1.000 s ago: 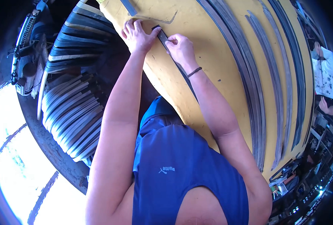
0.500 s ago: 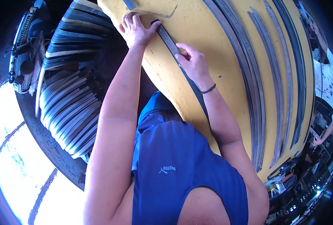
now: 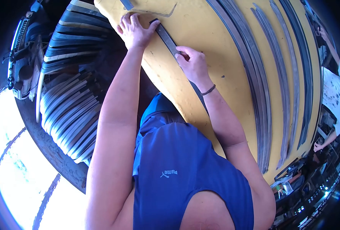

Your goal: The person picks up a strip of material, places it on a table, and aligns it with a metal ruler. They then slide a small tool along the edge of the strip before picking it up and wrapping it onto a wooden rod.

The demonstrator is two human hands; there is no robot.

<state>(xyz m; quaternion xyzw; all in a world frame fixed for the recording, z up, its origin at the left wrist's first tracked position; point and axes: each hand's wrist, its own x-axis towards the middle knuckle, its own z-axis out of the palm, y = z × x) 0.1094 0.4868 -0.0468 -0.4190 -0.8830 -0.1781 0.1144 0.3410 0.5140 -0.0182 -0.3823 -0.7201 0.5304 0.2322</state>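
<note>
A long dark strip (image 3: 166, 38) lies on the yellow tabletop (image 3: 216, 92), running from the upper left down beneath my right forearm. My left hand (image 3: 135, 32) rests on the table at the strip's far end, fingers spread, with the thumb touching the strip's tip. Lower along the same strip, my right hand (image 3: 193, 63) pinches its edge between thumb and bent fingers. Part of the strip is hidden under my right wrist.
Several long dark strips (image 3: 254, 76) lie in bundles on the table's right side. Stacks of strips (image 3: 68, 115) stand at the left beside the table. A short strip (image 3: 126, 4) is at the top edge. A co-worker (image 3: 333, 88) is at the far right.
My right hand has moved slightly up and left along the strip, and its fingers have closed onto the edge. The left hand stays at the strip's end. The view has shifted slightly.
</note>
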